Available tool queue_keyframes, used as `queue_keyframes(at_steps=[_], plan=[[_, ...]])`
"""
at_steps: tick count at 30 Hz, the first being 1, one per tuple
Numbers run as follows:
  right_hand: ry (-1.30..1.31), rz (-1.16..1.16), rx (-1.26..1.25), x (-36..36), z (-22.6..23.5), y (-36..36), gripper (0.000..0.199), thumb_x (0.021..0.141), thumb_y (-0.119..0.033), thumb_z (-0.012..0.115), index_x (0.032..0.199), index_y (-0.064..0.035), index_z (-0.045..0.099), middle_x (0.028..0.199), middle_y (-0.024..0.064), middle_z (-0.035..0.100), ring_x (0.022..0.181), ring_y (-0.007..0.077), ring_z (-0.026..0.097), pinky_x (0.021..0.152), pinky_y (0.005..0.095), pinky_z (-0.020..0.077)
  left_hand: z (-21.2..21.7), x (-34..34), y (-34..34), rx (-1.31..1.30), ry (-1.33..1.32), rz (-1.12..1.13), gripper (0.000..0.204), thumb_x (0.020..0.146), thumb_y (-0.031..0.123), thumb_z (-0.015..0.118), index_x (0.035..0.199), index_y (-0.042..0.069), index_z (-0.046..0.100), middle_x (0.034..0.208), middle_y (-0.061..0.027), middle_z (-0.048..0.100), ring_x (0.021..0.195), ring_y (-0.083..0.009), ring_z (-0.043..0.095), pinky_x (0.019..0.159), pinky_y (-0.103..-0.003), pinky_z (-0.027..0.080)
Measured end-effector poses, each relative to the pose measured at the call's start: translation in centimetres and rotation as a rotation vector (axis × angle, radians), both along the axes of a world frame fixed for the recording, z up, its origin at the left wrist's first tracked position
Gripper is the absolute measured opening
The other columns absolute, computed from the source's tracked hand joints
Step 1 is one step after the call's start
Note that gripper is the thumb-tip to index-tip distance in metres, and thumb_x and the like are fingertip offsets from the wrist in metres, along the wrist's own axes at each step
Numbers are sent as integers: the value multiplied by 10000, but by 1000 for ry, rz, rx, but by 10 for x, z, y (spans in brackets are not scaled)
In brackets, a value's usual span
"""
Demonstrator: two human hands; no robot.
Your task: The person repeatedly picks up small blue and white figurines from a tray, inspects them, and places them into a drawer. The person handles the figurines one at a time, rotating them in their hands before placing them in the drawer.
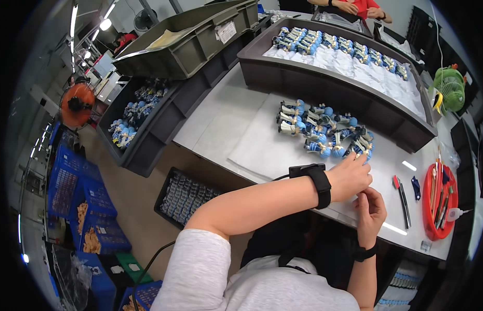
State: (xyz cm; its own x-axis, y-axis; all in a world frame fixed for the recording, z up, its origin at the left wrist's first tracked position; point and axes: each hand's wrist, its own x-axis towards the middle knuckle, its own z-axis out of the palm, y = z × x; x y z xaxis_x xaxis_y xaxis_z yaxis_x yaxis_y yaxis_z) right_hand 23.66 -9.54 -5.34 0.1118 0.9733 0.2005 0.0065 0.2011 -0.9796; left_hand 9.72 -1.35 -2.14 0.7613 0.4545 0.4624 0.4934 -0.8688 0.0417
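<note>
A cluster of small blue-haired figurines (316, 124) lies on a white sheet (257, 140) on the table. My left hand (350, 177) reaches over the near right end of this cluster, its bent fingertips closed on a figurine (364, 150); the grip is partly covered by the fingers. My right hand (371, 211) is just below and to the right, close to the table's front edge. Its fingers are curled in with thumb and forefinger near each other. Whatever lies between them is too small or hidden to make out.
Behind the cluster stands a large grey tray (324, 78) with rows of figurines on white wrapping. A red basket (434, 234) of tools and a black pen (404, 202) lie at right. Stacked bins (200, 52) stand at left. Another person's hands (350, 7) are across the table.
</note>
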Motion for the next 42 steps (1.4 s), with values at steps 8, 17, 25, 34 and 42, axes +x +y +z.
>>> queue_keyframes(at_steps=[8, 17, 25, 34, 42], plan=[[25, -23, 11, 0, 0, 0, 164, 892, -43, 550, 1043, 21, 552, 872, 61, 609, 708, 96, 561, 629, 206, 443, -10, 7, 5, 20, -34, 11, 105, 736, 118, 594, 830, 71, 582, 869, -75, 535, 889, -234, 512, 744, -346, 387], [91, -74, 9, 1, 1, -2, 134, 891, -40, 548, 1017, 3, 540, 872, 63, 599, 716, 97, 561, 646, 206, 445, 10, -4, -1, -69, -118, 36, 300, 761, 130, 554, 1053, 89, 607, 912, -115, 510, 886, -274, 505, 725, -371, 408], [91, 179, 41, 4, 3, -2, 468, 827, -70, 639, 1245, -10, 437, 987, 101, 601, 829, 137, 591, 712, 237, 479, -4, -28, -47, -1428, -1157, -88, 423, 890, 5, 510, 1306, 50, 440, 1081, -27, 546, 989, -97, 504, 864, -249, 419], [12, 164, -18, 6, 6, -2, 310, 887, -80, 569, 1175, 23, 523, 944, 93, 622, 839, 128, 586, 718, 241, 483, -24, -18, -44, -1612, -1310, 15, 316, 930, 95, 499, 1240, 41, 464, 1084, -56, 557, 1012, -124, 540, 860, -277, 463], [13, 199, -10, 4, 8, -3, 381, 855, -52, 600, 1214, 10, 488, 949, 91, 616, 862, 129, 589, 723, 247, 491, -30, -22, -45, -1582, -1396, -68, 303, 938, 92, 479, 1234, 38, 449, 1199, -96, 540, 1060, -151, 540, 889, -297, 459]])
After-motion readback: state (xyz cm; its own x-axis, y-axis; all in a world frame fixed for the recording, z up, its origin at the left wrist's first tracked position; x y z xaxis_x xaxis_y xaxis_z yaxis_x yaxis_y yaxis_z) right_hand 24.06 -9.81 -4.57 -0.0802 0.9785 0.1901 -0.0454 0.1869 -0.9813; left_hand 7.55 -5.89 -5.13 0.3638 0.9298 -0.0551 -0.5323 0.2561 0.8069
